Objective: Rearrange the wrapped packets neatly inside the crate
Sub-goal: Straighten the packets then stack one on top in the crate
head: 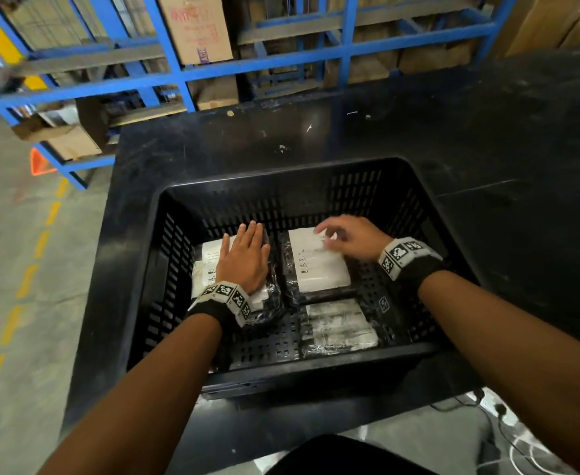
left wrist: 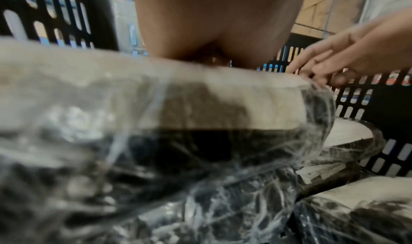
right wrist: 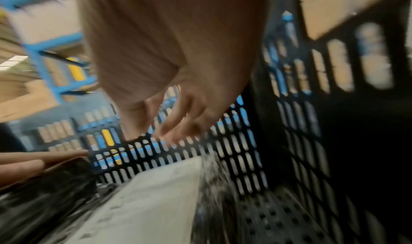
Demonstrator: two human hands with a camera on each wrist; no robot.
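A black plastic crate (head: 165, 269) with slotted walls and a perforated floor sits on a scuffed black counter (head: 487, 138). Inside it lie three flat, brick-shaped packets, each with a white label face under crinkled, glossy clear film over a dark body.

The left hand (head: 245, 260) lies flat on the left packet (head: 209, 255), palm down, fingers (head: 252, 234) straight and close together, pointing at the far wall; the packet's white label shows just left of the thumb, and its wrinkled film bulges out below the wrist. In the left wrist view the film is webbed with white creases and the heel of the hand presses on the packet's top.

The right hand (head: 352, 236) hovers over the far corner of the right packet (head: 319, 269), its fingers (head: 326, 229) loosely spread and slightly bent, holding nothing; the right wrist view is blurred but shows the fingertips above the white label, apart from it. This packet lies just beside the left one, a narrow dark gap between them under the space between the two hands.

The third packet (head: 338, 325) lies nearer the person than the right-hand fingers, against the near wall and just touching the right packet's near edge.

Bare perforated floor shows to the right of the right wrist, and nearer the person than the left wrist. A strip of floor is also free between both sets of fingertips and the far wall.

Beyond the counter stand blue metal racks (head: 179, 73) holding cardboard boxes (head: 196, 29).
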